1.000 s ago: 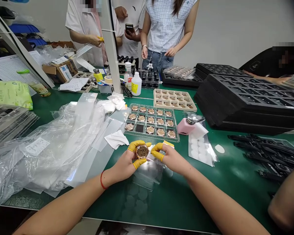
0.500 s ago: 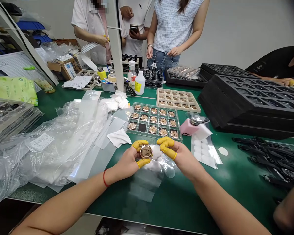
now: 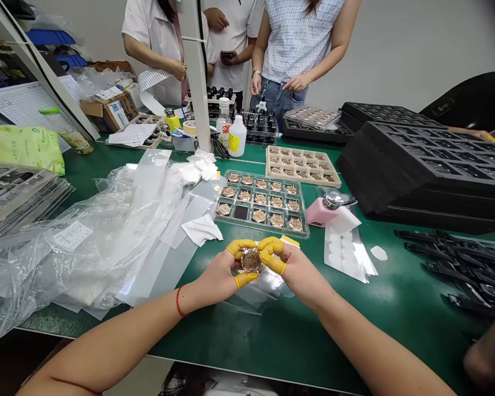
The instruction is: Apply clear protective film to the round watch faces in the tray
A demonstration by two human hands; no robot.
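Observation:
A rose-gold watch case (image 3: 251, 260), without a strap, is gripped by my left hand (image 3: 218, 279), its engraved round face turned toward me. Yellow finger cots cover the thumb and fingertips. My right hand (image 3: 303, 275), also in yellow cots, has thumb and fingers pinched together at the case's right edge; what lies between them is hidden. Clear film (image 3: 268, 286) lies on the table beneath both hands. Just beyond them, a clear tray (image 3: 226, 221) carries rows of similar watch cases, with one bare dark slot in the front row.
A pink pump bottle (image 3: 319, 212) stands right of the tray, beside sheets of round white stickers (image 3: 341, 253). Plastic bags (image 3: 107, 247) spread over the left. Black trays (image 3: 388, 176) and black watch straps (image 3: 457, 269) occupy the right. Several people stand across the table (image 3: 313, 335).
My right hand has moved left and its fingertips have come to the watch case's edge. My left hand still holds the case, which has shifted slightly right and down.

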